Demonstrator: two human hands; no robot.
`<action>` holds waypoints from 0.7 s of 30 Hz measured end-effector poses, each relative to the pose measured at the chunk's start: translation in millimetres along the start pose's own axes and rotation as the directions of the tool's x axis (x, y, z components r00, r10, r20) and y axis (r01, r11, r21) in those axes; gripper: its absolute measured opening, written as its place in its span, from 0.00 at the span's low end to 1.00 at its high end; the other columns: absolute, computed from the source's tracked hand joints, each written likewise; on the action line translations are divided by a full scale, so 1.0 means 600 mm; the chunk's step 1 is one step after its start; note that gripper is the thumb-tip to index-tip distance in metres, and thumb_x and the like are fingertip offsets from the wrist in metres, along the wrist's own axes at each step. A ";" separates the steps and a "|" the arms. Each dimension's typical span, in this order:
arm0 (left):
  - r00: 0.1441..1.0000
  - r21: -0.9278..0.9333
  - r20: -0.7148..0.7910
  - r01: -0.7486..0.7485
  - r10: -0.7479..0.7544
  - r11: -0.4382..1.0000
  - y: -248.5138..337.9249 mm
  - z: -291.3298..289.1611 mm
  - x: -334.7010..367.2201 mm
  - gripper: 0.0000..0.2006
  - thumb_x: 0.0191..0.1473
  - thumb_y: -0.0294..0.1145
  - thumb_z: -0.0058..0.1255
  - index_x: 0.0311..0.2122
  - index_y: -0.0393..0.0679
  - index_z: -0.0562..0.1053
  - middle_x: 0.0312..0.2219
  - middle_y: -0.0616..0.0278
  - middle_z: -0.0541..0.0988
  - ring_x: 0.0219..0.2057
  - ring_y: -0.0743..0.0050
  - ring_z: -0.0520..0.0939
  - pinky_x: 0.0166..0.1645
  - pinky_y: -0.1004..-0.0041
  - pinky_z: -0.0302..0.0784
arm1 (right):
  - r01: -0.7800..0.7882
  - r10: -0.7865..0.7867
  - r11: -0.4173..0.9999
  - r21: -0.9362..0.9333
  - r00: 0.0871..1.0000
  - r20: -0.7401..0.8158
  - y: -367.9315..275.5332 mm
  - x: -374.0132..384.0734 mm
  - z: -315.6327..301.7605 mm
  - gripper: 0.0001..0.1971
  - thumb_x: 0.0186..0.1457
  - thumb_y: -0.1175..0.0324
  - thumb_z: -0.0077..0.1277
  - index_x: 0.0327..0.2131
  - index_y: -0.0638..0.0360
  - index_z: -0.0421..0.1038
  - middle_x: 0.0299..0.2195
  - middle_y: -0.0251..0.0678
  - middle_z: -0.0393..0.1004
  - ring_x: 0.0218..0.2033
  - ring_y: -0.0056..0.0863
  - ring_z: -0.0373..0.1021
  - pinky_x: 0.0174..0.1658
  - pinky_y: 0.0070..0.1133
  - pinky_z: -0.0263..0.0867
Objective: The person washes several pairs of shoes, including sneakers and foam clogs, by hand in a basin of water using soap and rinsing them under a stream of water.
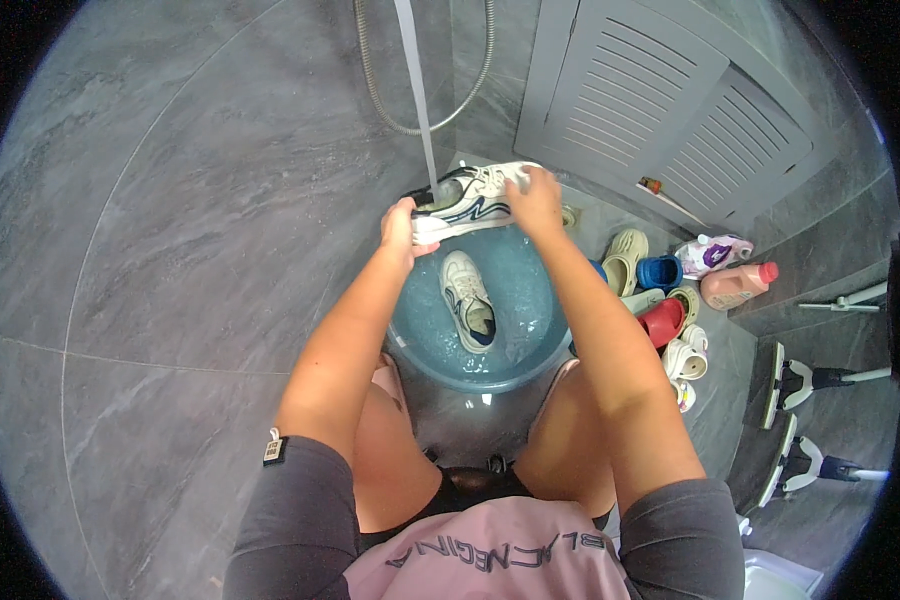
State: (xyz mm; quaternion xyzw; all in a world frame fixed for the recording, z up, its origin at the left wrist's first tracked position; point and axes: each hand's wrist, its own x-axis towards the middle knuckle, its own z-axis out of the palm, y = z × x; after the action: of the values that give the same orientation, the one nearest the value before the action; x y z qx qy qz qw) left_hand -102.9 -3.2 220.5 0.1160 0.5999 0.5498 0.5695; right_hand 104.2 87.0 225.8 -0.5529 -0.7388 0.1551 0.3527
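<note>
Both hands hold a sneaker [467, 200] over the blue basin [420, 345] (another shoe [467, 298] inside)

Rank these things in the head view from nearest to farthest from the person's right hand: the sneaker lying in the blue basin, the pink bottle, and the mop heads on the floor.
From the right hand:
1. Sneaker in the basin, just below the hand, toward the person.
2. Pink bottle, off to the right by the wall.
3. Mop heads, far lower right on the floor.

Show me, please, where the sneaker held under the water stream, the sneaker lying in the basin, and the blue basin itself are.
Held sneaker [467, 203]: head view, on its side panel.
Sneaker in basin [467, 300]: head view, on its upper.
Blue basin [490, 381]: head view, on its near rim.
</note>
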 end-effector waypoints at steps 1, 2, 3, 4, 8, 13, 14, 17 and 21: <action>1.000 -0.012 0.010 -0.002 0.003 1.000 0.000 0.000 0.002 0.18 0.49 0.43 0.41 0.44 0.44 0.66 0.36 0.53 0.74 0.32 0.56 0.78 0.30 0.59 0.77 | -0.104 0.097 0.989 -0.102 0.993 -0.063 0.024 0.004 0.003 0.27 0.46 0.55 0.52 0.47 0.61 0.65 0.48 0.50 0.64 0.49 0.45 0.62 0.51 0.30 0.60; 0.999 -0.018 0.034 -0.003 0.004 1.000 -0.001 0.004 0.001 0.18 0.49 0.43 0.41 0.43 0.44 0.66 0.36 0.53 0.74 0.33 0.56 0.78 0.30 0.59 0.77 | -0.105 0.098 0.989 -0.108 0.993 -0.068 0.057 0.011 0.006 0.27 0.46 0.55 0.52 0.47 0.61 0.65 0.48 0.50 0.64 0.49 0.45 0.62 0.51 0.30 0.60; 0.999 -0.020 0.046 -0.002 0.003 1.000 -0.001 0.012 0.002 0.18 0.49 0.43 0.41 0.43 0.44 0.66 0.36 0.53 0.74 0.33 0.56 0.78 0.30 0.59 0.77 | -0.312 0.319 0.942 0.122 0.947 -0.036 0.093 0.022 0.008 0.31 0.47 0.54 0.51 0.52 0.61 0.59 0.51 0.51 0.60 0.51 0.45 0.59 0.51 0.32 0.59; 0.999 -0.017 0.052 0.009 -0.009 1.000 0.000 0.012 0.005 0.18 0.49 0.43 0.42 0.42 0.43 0.66 0.35 0.53 0.74 0.33 0.56 0.78 0.30 0.59 0.77 | -0.494 0.508 0.800 0.341 0.860 0.055 0.108 0.027 0.013 0.36 0.48 0.53 0.50 0.57 0.60 0.53 0.55 0.51 0.56 0.54 0.46 0.57 0.52 0.34 0.58; 1.000 0.004 0.016 0.009 -0.009 1.000 0.008 -0.023 0.003 0.17 0.48 0.42 0.42 0.41 0.43 0.67 0.34 0.54 0.75 0.32 0.57 0.79 0.29 0.60 0.77 | -0.754 0.615 0.319 0.574 0.626 0.479 0.036 0.008 -0.015 0.38 0.50 0.51 0.48 0.60 0.54 0.44 0.56 0.44 0.56 0.52 0.45 0.58 0.50 0.41 0.57; 0.999 0.056 0.037 -0.010 0.008 0.998 0.010 -0.002 -0.018 0.18 0.46 0.43 0.42 0.39 0.43 0.68 0.33 0.54 0.76 0.32 0.58 0.79 0.30 0.61 0.77 | -0.741 0.521 0.270 0.614 0.649 0.554 0.065 0.013 -0.021 0.31 0.54 0.55 0.44 0.57 0.56 0.48 0.53 0.44 0.59 0.50 0.42 0.61 0.48 0.41 0.59; 0.999 0.079 0.034 -0.026 0.024 0.997 0.010 0.000 -0.021 0.18 0.45 0.45 0.41 0.37 0.42 0.68 0.33 0.53 0.76 0.33 0.59 0.79 0.31 0.62 0.76 | -0.738 0.498 0.268 0.620 0.657 0.566 0.067 0.013 -0.020 0.31 0.54 0.56 0.44 0.57 0.58 0.48 0.52 0.45 0.60 0.48 0.41 0.63 0.45 0.41 0.61; 0.998 0.087 0.055 -0.037 0.033 0.995 0.014 -0.010 -0.020 0.18 0.45 0.45 0.41 0.37 0.42 0.68 0.33 0.53 0.76 0.33 0.58 0.79 0.32 0.62 0.77 | -0.746 0.550 0.289 0.600 0.642 0.534 0.047 0.006 -0.023 0.25 0.54 0.59 0.45 0.53 0.60 0.55 0.47 0.43 0.65 0.45 0.38 0.65 0.44 0.39 0.62; 0.995 0.081 0.095 -0.035 0.028 0.996 0.016 -0.012 -0.017 0.18 0.45 0.45 0.42 0.37 0.42 0.68 0.33 0.53 0.76 0.34 0.58 0.79 0.32 0.62 0.76 | -0.771 0.585 0.251 0.585 0.603 0.543 0.057 0.009 -0.022 0.20 0.53 0.63 0.47 0.48 0.63 0.61 0.44 0.41 0.68 0.44 0.37 0.66 0.43 0.39 0.63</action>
State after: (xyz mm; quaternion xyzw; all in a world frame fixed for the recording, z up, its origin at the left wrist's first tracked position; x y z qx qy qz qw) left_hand -110.3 -11.2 231.8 0.1747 0.5926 0.5274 0.5831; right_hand 136.7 101.3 215.7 -0.5834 -0.3107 0.6533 0.3691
